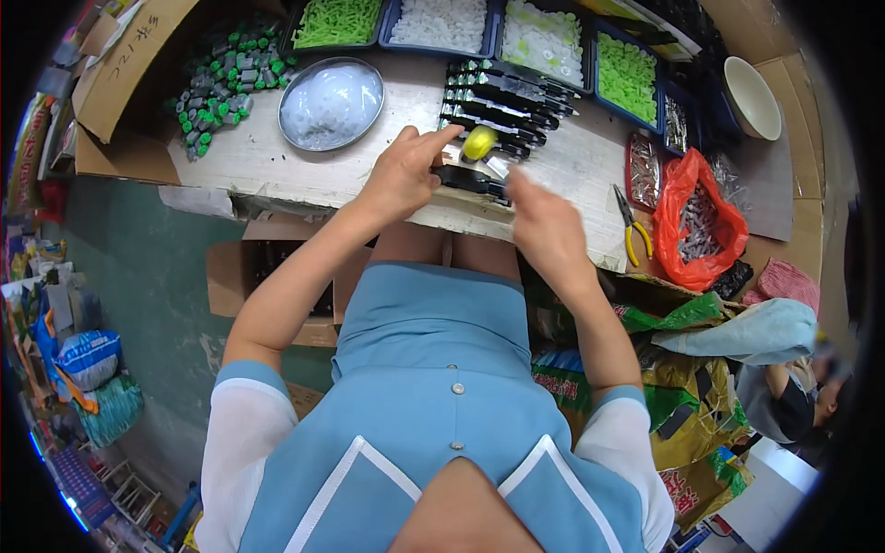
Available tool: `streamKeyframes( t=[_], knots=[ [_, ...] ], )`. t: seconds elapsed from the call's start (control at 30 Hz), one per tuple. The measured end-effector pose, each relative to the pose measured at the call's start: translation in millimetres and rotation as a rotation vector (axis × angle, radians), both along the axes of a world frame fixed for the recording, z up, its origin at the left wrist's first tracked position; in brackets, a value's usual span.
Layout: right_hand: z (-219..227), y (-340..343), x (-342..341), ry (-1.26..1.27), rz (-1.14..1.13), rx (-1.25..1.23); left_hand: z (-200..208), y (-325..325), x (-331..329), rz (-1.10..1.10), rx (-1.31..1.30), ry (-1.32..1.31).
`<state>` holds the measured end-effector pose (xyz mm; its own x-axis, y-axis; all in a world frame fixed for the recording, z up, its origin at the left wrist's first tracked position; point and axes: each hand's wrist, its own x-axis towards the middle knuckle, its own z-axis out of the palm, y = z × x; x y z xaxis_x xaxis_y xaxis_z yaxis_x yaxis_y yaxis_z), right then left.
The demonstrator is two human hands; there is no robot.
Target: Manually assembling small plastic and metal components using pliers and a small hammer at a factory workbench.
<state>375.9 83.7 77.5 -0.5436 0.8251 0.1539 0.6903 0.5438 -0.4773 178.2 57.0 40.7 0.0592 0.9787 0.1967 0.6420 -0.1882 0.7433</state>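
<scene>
At the near edge of the workbench, a long black plastic part point(472, 179) lies crosswise between my hands. My left hand point(402, 175) grips its left end, the index finger stretched toward a round yellow piece point(478, 143). A small white piece point(498, 165) shows just right of the yellow one, close to the fingertips of my right hand point(550, 226). That hand is smeared by motion, so its hold is unclear. Beyond them, several similar black parts point(502, 97) lie in a stacked row.
A round metal dish point(331, 103) of pale grease-like stuff stands left, by a pile of grey-green pieces point(226, 88). Trays of green pieces point(627, 78) and white pieces point(441, 26) line the back. Yellow-handled pliers point(634, 229) and a red bag point(705, 217) lie right.
</scene>
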Motion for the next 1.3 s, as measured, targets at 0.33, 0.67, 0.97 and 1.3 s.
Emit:
streamKeyframes(
  t=[0.33, 0.67, 0.97, 1.3],
  knots=[
    [5.3, 15.4, -6.4, 0.016, 0.054, -0.098, -26.5, -42.7, 45.6, 0.121, 0.453, 0.295],
    [-2.4, 8.1, -29.3, 0.213, 0.135, 0.029, -50.7, -47.1, 61.7, 0.072, 0.48, 0.328],
    [-19.5, 8.9, 2.1, 0.103, 0.067, 0.068, -37.6, -39.1, 44.7, 0.031, 0.493, 0.223],
    [-47.0, 17.8, 100.3, -0.104, -0.446, 0.143, -28.4, -0.2, 14.0, -0.161, 0.419, 0.223]
  ],
)
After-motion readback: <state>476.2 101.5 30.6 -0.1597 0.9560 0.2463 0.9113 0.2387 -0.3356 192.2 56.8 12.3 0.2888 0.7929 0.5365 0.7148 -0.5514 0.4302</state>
